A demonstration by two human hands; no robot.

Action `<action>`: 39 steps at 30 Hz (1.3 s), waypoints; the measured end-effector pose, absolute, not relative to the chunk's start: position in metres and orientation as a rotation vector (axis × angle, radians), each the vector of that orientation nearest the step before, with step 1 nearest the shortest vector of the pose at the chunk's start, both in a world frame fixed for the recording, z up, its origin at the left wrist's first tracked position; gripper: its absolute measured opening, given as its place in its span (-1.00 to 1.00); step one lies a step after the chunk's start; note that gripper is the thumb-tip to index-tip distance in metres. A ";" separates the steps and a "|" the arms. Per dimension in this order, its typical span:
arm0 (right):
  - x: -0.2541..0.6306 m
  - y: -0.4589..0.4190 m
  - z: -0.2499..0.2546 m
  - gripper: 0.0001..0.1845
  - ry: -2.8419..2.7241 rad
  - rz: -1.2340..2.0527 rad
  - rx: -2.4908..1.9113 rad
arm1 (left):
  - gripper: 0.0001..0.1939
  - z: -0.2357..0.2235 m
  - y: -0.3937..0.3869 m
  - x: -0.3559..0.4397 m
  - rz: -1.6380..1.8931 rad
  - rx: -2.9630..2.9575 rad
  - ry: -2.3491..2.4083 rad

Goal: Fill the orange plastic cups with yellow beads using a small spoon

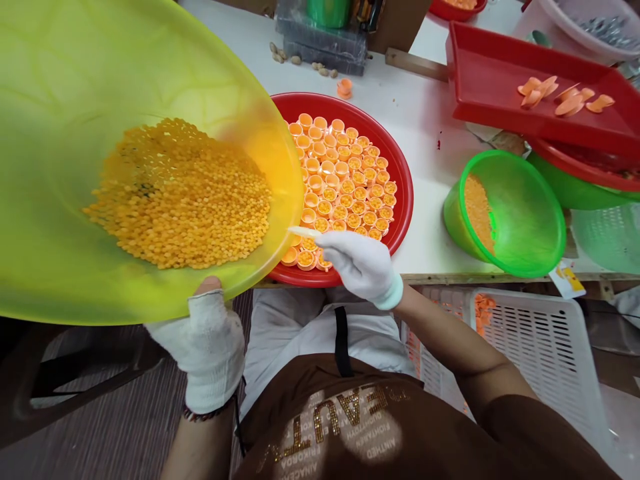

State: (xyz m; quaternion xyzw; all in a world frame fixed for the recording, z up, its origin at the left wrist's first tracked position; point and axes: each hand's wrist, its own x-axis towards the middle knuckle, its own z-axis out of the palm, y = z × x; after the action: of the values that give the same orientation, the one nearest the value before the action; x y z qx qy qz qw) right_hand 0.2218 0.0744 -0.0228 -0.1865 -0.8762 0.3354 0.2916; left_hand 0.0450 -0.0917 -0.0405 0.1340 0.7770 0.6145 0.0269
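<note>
My left hand (213, 347), in a white glove with a bare thumb tip, grips the lower rim of a large translucent yellow-green basin (45, 267). The basin is tilted, and a heap of small yellow-orange pellets (200, 207) lies inside. Its right edge overhangs a round red tray (405, 200) packed with small orange cups (345, 170). Many cups on the tray's right side hold yellow pellets; several toward the upper left look empty. My right hand (357, 267), also gloved, pinches a thin pale stick-like tool (304, 232) between basin rim and cups. The tool's full shape is unclear.
One orange cup (345, 88) stands behind the tray, near peanuts (295, 60). At right are a green bucket (520, 207) with orange grains and a red rectangular tray (495, 73) holding orange pieces. White plastic crates (540, 340) sit below the table edge.
</note>
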 end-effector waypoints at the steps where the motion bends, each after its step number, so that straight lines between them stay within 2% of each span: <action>1: 0.211 0.076 -0.021 -0.64 -2.287 0.929 -0.524 | -0.30 -0.042 -0.092 0.048 1.933 0.390 2.377; 6: 0.157 0.071 -0.027 -0.76 -2.267 1.148 -0.669 | -0.26 -0.047 -0.093 0.059 2.008 0.376 2.352; 12: 0.142 0.048 -0.024 -0.79 -1.658 2.009 -1.051 | -0.33 -0.051 -0.096 0.059 1.923 0.510 2.369; 14: 0.144 0.050 -0.023 -0.77 -1.412 2.164 -1.087 | -0.30 -0.051 -0.096 0.059 1.935 0.470 2.354; 18: 0.155 0.070 -0.023 -0.64 -1.153 2.256 -1.038 | -0.24 -0.044 -0.095 0.057 1.983 0.369 2.302; 24: 0.188 0.105 -0.013 -0.56 -1.154 2.053 -1.036 | -0.30 -0.038 -0.097 0.044 2.030 0.400 2.270; 30: 0.199 0.115 -0.025 -0.63 -1.534 1.631 -1.064 | -0.20 -0.045 -0.097 0.032 2.078 0.402 2.377; 36: 0.206 0.113 -0.044 -0.71 -2.056 1.064 -0.692 | -0.35 -0.032 -0.096 0.034 1.959 0.365 2.367; 39: 0.201 0.105 -0.036 -0.69 -1.943 1.105 -0.709 | -0.34 -0.032 -0.096 0.034 1.985 0.392 2.357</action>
State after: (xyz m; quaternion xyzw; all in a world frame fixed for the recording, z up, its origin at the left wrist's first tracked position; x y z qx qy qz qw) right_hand 0.2013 0.1054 -0.0357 -0.2786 -0.7636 0.4345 0.3880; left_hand 0.0344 -0.0955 -0.0322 0.1262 0.7586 0.6389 0.0177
